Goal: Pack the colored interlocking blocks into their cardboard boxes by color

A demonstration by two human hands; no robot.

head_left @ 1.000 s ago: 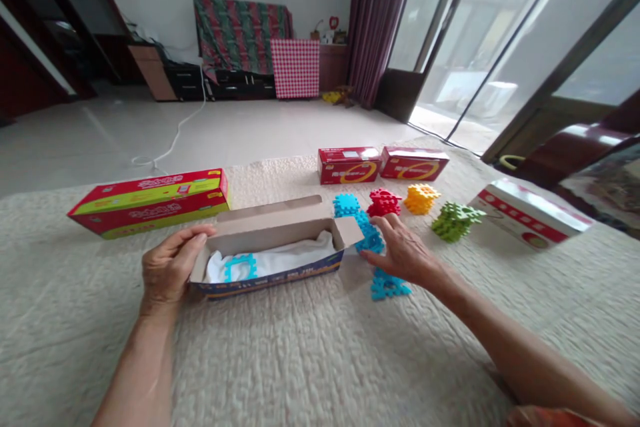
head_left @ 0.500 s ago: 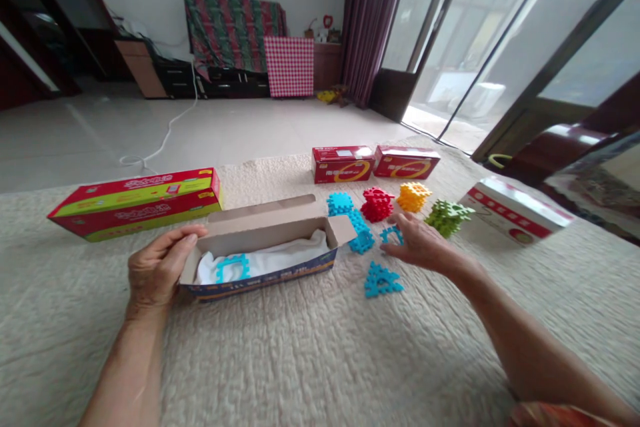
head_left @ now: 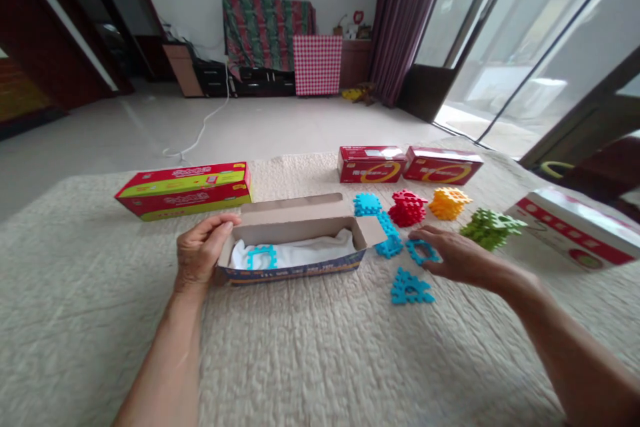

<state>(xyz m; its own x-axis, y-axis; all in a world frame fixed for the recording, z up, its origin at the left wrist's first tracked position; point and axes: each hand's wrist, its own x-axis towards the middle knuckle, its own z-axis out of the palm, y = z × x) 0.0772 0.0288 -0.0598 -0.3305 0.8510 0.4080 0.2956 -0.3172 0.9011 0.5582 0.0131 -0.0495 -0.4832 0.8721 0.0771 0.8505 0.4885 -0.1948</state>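
Observation:
My left hand [head_left: 204,252] is closed on the left end of an open cardboard box [head_left: 300,272], thumb over its rim. In the box lies a white cloth [head_left: 310,250] with a blue toothed square frame [head_left: 262,257] on top. My right hand [head_left: 457,255] has its fingers and thumb at the edges of another blue toothed frame piece [head_left: 416,252] on the quilted cover. Nearer to me lies a blue triangular piece group [head_left: 411,287]. Behind, more blue pieces [head_left: 368,204] stand beside the box's open end flap.
Stacks of red pieces [head_left: 407,208], yellow pieces [head_left: 449,203] and green pieces [head_left: 490,228] stand to the right. Two red boxes [head_left: 373,165] are behind them. A red-and-yellow box [head_left: 185,193] lies at left, a white-and-red box [head_left: 575,227] at far right.
The view has turned left, so everything appears shifted right. My right hand remains at the blue frame piece, which shows more fully now. My left hand keeps hold of the box.

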